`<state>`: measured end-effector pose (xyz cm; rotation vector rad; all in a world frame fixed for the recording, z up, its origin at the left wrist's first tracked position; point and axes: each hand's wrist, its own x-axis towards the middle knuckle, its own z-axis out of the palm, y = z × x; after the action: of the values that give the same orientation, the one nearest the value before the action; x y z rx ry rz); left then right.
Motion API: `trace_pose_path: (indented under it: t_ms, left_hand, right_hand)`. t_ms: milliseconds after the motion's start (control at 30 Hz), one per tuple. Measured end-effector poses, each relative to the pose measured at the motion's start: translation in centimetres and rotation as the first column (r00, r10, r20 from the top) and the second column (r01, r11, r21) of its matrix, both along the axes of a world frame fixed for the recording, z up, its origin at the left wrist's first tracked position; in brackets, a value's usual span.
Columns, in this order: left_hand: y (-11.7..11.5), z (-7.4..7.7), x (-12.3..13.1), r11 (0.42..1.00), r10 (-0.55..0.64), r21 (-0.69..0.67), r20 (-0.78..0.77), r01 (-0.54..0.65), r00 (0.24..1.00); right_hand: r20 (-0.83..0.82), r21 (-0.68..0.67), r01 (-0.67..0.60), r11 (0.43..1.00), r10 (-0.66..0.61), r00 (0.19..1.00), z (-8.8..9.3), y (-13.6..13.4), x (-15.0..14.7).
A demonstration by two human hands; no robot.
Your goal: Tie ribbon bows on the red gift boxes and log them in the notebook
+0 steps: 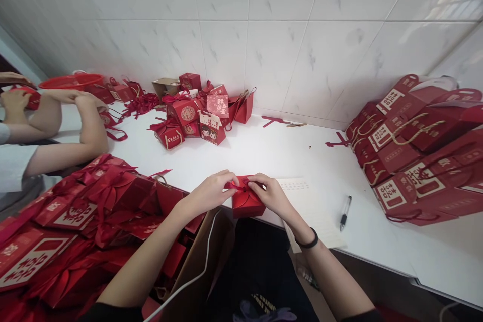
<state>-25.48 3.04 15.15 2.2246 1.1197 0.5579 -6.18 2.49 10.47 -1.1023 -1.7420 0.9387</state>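
Dark clothing [260, 298] with pale lettering fills the bottom middle, and a white cable [207, 261] curves past on its left. Beyond it, 1 small red box [248, 207] sits at the near edge of the white table [298, 153], between the 2 hands. Its red is bright and even, a little glossy, and the side toward the camera looks plain, wider at the top than at the base. Curved flaps meet on its upper face, where a darker red ribbon [243, 188] crosses; whether the ribbon is knotted is too small to tell. Left hand [211, 190]: thumb and fingers pinched narrowly on the ribbon at the box's left upper edge. Right hand [272, 194]: thumb and forefinger closed on the ribbon near the middle of the top, the wrist wearing a black band [311, 238]. Just beside that forearm lie a sheet of paper [315, 219] with handwriting and a dark-tipped pen [345, 212]. Other red boxes [184, 112] cluster near the tiled wall [279, 45].
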Motion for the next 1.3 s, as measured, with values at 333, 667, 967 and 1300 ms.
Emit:
trace_pose_path:
  t_ms: [333,667,967,1300]
  left_hand:
    - [-0.2,0.8,0.4,0.994,-0.031,0.102,-0.057,0.037,0.998]
    - [-0.2,2.1,0.2,0.982,-0.104,0.135,-0.2,0.133,0.974]
    - [0.2,1.7,0.2,0.979,-0.102,0.141,-0.282,0.147,0.954]
    - [2.5,1.7,1.5,0.949,-0.194,0.21,-0.196,0.235,0.961]
  right_hand:
    - [-0.062,-0.033,0.035,0.999,-0.037,0.997,-0.3,0.0,-0.4]
    - [-0.137,-0.089,0.071,0.994,-0.082,0.987,-0.7,0.3,-0.7]
    - [-0.114,-0.108,0.064,0.992,-0.076,0.991,-0.4,0.2,-0.7]
    - [-0.09,-0.099,0.054,0.994,-0.063,0.994,-0.5,0.2,-0.6]
